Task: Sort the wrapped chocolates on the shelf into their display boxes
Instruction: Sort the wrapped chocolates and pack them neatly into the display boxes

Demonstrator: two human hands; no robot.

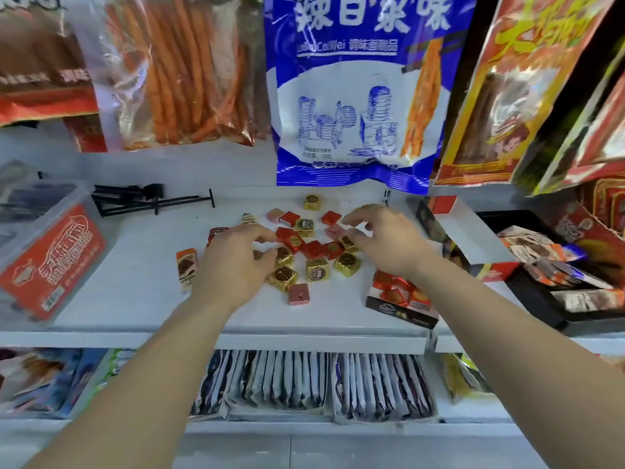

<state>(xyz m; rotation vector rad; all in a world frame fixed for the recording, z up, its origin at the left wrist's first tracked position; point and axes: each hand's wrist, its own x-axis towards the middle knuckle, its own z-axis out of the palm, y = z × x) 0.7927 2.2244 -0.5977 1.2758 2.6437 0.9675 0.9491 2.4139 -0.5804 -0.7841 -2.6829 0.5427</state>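
Shelf: left hand, right hand half-curled over chocolates

gold foil chocolates with dark round emblems, red foil chocolates, pink chocolates, white shelf, black display box, blue-and-white bag

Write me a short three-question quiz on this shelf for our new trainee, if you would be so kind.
1. True or false: the black display box at the front right already holds red-wrapped chocolates.
2. The loose chocolate nearest the front edge of the shelf is wrapped in: A gold, B pink, C blue.
3. Which hand is nearer the black display box?
Key: 1 true; 2 B; 3 the right hand.
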